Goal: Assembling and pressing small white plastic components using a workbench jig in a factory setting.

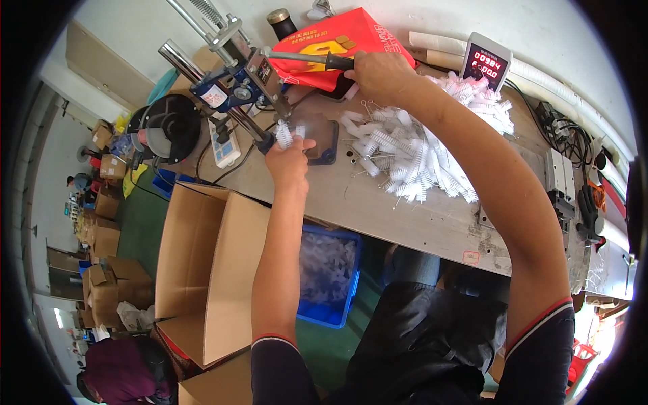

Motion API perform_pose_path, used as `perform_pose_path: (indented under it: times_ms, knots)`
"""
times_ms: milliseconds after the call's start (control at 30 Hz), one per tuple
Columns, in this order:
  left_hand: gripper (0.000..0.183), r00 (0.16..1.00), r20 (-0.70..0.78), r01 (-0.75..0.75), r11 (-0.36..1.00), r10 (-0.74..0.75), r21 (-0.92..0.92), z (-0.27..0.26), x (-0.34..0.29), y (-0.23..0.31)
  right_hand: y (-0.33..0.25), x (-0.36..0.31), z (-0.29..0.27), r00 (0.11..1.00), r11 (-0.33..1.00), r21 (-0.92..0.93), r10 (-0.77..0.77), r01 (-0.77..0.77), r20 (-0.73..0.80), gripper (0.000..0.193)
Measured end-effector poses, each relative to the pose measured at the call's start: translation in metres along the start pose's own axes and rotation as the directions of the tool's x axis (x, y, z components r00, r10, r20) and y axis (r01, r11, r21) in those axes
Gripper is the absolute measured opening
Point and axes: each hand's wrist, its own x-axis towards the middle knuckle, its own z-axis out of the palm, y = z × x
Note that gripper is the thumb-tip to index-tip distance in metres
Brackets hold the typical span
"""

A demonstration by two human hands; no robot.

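My left hand is closed on a small white bristle brush, held up under the head of a hand-lever press. A small whitish piece beside its fingers is too blurred to name. With my right hand I grip the black-handled lever of the press, arm stretched across the bench. Under that arm lies a large heap of white brushes with thin wire stems, some with wire loops. The blue press base sits just right of my left hand.
A red bag and a digital counter stand at the back. An open cardboard box and a blue crate of whitish pieces are below the bench edge. A white power strip and black reel are left.
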Motion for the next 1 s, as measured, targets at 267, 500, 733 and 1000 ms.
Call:
perform_pose_path:
  times_ms: [267,500,733,1000]
  knots:
    - [0.02,0.998,0.062,-0.017,0.993,0.024,-0.113,-0.005,0.003,-0.01,-0.004,0.002,0.03,0.998,0.996,-0.067,-0.058,0.059,0.021,0.044]
    - [0.019,0.993,0.119,0.04,0.987,-0.022,-0.155,-0.013,0.008,-0.012,-0.003,0.011,0.013,0.98,0.979,-0.155,-0.104,0.131,0.167,0.042]
    - [0.021,0.986,0.165,0.019,0.987,0.007,-0.157,-0.016,0.007,-0.012,-0.008,0.003,0.021,0.999,0.992,-0.119,-0.041,0.043,0.016,0.039]
    - [0.022,0.987,0.161,0.03,0.989,-0.006,-0.144,-0.01,0.004,-0.014,-0.005,0.001,-0.009,0.985,0.973,-0.221,-0.023,0.061,0.17,0.031]
